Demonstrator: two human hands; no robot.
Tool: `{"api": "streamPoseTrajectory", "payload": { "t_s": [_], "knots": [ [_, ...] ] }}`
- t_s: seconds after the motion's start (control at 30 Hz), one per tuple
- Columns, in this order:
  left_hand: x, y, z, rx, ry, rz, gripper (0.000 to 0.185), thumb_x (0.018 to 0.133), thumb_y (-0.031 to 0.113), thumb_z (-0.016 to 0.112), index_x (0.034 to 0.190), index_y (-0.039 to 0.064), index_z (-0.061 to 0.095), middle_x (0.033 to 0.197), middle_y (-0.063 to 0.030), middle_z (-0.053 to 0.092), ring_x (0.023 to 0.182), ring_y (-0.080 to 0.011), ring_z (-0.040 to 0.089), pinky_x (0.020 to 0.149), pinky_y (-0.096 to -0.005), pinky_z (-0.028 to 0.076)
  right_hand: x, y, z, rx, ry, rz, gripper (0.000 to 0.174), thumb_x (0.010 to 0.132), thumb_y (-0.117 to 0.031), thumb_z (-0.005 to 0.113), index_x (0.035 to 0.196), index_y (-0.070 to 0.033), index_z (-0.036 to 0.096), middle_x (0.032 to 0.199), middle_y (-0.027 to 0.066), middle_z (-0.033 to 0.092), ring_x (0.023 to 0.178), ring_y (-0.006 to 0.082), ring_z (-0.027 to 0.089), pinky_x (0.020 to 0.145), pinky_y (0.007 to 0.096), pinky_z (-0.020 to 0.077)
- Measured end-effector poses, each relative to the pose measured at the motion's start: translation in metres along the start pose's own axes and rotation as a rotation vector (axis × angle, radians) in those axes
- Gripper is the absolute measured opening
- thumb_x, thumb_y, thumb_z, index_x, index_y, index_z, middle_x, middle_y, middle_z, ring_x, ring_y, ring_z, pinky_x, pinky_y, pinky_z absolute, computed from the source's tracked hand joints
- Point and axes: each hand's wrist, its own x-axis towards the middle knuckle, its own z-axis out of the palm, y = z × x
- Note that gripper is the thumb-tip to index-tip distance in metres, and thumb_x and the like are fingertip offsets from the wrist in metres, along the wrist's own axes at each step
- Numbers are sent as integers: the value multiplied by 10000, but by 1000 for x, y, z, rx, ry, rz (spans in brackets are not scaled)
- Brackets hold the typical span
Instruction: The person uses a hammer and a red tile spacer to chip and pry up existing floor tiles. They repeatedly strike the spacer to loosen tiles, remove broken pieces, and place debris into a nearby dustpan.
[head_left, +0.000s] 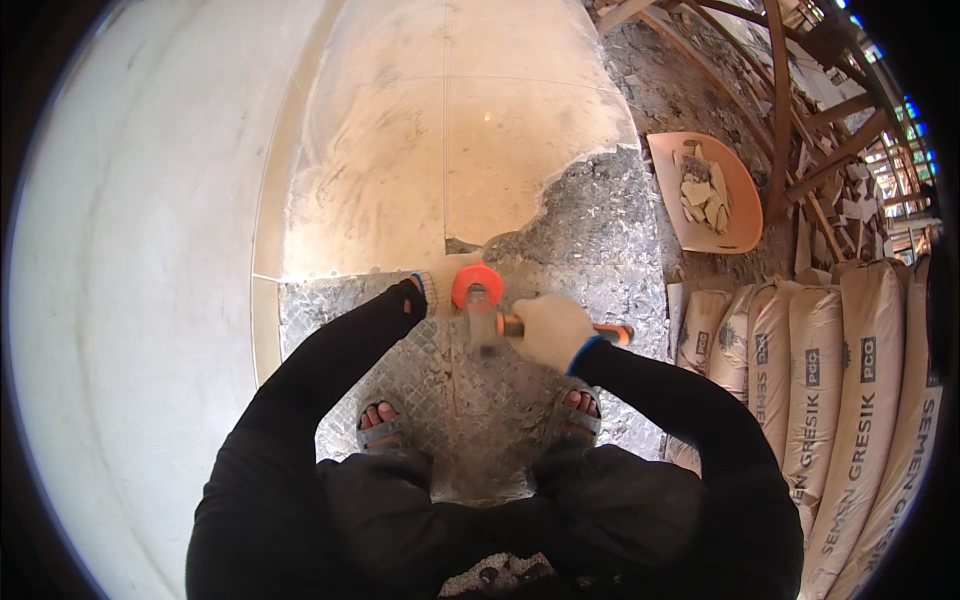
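Observation:
My gloved right hand (551, 332) is closed round the orange and black handle of a hammer (480, 322), whose blurred metal head is in front of a red-orange round guard (489, 279). My gloved left hand (429, 292) is just left of that guard, its fingers blurred and partly hidden; it seems to be at the guard's tool, but its grip cannot be made out. Beyond both hands lie cream floor tiles (390, 165) with a jagged broken edge. Rough grey mortar bed (600, 217) shows to the right and around my sandalled feet.
A white wall (150, 262) with a tan tile skirting (268, 195) runs along the left. At the right are a peach plastic scoop-like container (739, 202) holding tile shards, stacked cement bags (814, 390), wooden beams (780, 97) and rubble.

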Motion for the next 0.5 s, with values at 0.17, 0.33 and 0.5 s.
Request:
{"api": "streamPoseTrajectory", "payload": {
  "t_s": [0.17,0.33,0.5],
  "knots": [
    [-9,-3,-2,-41,35,-66,341,1203,472,624,1171,145,716,1123,-50,808,1000,-214,803,890,-422,684,0,-11,4,92,-239,-66,220,914,-369,799,976,-158,781,834,129,787,838,394,802,747,559,615],
    [-13,-2,6,15,22,23,374,1203,490,613,1155,134,720,1105,-79,811,1007,-238,808,910,-444,684,6,-8,1,-102,-100,203,231,947,-359,790,1044,-149,792,942,115,822,923,388,817,814,541,625],
    [-19,2,6,0,74,-121,393,1192,510,627,1189,124,703,1119,-82,806,1005,-244,803,916,-460,679,9,-5,2,64,-284,-65,230,942,-354,790,1055,-155,804,938,129,825,924,389,816,806,554,625]
  ]
}}
